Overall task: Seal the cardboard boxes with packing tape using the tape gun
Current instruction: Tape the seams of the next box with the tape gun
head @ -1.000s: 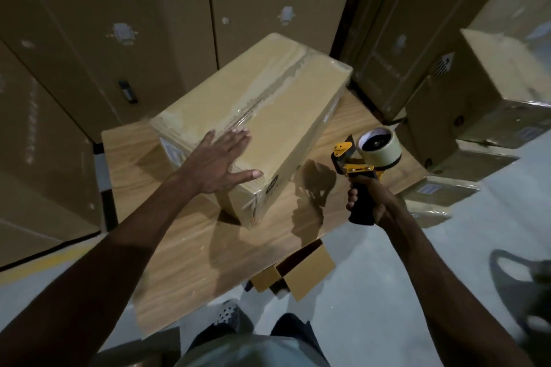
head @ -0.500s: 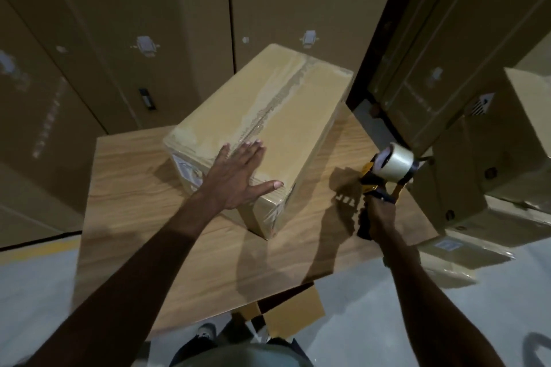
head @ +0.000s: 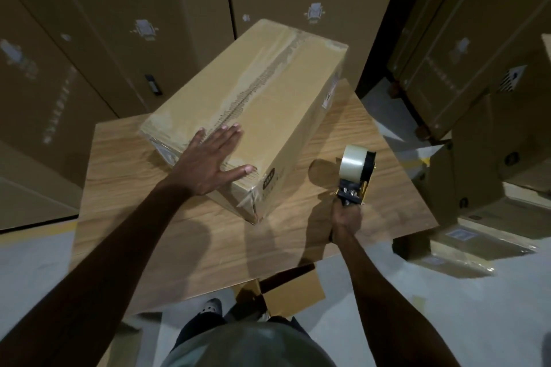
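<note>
Since a second ago the tape gun (head: 356, 171) swung upright, roll now on top, off to the box's right. Right hand (head: 346, 217) fingers wrapped round its handle. Left hand (head: 213, 159) lies flat, fingers spread, on the cardboard box (head: 268, 104) on the bench (head: 125, 188). Seam looks taped already, so I'd guess next is another strip or turning the box.

The left arm reaches forward and up from the lower left, its hand (head: 213, 159) laid flat, palm down, fingers straight and together, thumb spread out to the right. The right arm stretches forward from the lower right, wrist straight, its hand (head: 346, 219) closed in a grip, fingers curled round a handle.
</note>
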A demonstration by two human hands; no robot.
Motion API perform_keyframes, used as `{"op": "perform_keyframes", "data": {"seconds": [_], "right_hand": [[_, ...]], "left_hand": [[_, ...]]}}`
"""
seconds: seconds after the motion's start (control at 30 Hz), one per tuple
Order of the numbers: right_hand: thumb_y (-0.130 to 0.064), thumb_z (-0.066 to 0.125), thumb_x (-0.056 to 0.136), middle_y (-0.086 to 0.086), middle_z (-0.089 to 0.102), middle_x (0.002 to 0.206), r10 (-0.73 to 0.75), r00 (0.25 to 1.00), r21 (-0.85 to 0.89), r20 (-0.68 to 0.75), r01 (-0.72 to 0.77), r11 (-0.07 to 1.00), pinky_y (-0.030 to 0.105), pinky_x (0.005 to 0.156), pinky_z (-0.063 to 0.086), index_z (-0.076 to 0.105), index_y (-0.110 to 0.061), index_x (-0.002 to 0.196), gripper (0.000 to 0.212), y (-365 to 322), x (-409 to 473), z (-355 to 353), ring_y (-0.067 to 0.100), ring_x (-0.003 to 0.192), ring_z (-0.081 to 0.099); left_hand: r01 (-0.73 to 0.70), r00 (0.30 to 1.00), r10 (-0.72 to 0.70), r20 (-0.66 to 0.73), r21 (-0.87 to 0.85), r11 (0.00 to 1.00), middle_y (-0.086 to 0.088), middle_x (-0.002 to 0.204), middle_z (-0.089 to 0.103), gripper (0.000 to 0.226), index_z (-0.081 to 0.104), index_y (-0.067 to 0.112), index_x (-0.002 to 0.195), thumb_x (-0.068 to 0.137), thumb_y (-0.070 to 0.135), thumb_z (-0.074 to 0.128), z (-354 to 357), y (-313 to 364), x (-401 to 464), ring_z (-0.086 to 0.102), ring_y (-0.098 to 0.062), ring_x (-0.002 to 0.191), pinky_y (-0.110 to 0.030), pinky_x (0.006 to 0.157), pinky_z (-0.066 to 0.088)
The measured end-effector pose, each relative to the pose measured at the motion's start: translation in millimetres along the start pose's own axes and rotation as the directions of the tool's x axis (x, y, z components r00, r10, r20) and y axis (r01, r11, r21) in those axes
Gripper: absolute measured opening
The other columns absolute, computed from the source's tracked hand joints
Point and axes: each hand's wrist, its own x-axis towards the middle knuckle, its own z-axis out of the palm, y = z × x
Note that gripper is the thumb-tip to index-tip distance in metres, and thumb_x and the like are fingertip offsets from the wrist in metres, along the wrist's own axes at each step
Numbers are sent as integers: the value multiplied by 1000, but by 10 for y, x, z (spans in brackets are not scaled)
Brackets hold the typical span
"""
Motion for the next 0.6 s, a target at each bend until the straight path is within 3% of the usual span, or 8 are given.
{"op": "perform_keyframes", "data": {"seconds": [0.23, 0.33, 0.43, 0.6], "right_hand": [[-26, 72, 90, 24, 68, 113, -15, 1000, -16, 0, 15, 1000, 38, 81, 46, 67, 3, 112, 37, 50, -17, -65, 40, 108, 64], [-34, 79, 83, 24, 62, 119, -66, 992, -43, -112, 62, 997, 46, 91, 51, 61, 4, 118, 55, 88, -99, -88, 41, 113, 59], [-35, 76, 88, 19, 51, 129, -221, 956, -30, -194, 220, 975, 47, 103, 43, 53, -2, 127, 56, 18, -399, -142, 33, 121, 49], [-51, 62, 93, 4, 54, 125, -586, 801, 96, -120, 597, 796, 47, 94, 52, 59, -15, 122, 46, -346, -891, -100, 21, 115, 53]], "left_hand": [[2, 999, -2, -49, -2, 1000, 7, 169, 5, 98, 10, 24, 162, 87, 86, 15, 27, 8, -15, 2, -10, 155, -48, 125, 0], [2, 999, -2, -51, -5, 1000, 5, 169, 7, 99, 12, 22, 162, 86, 86, 14, 27, 12, -20, 4, -12, 155, -48, 124, -1], [-12, 999, 12, -49, -6, 1000, 4, 169, 7, 101, 12, 21, 162, 85, 86, 11, 39, 2, -29, 4, -13, 155, -48, 124, -1], [-95, 995, 94, -20, -13, 995, 5, 169, 5, 99, 10, 22, 162, 86, 85, 10, -1, -114, -59, 3, -13, 155, -48, 124, 0]]}}
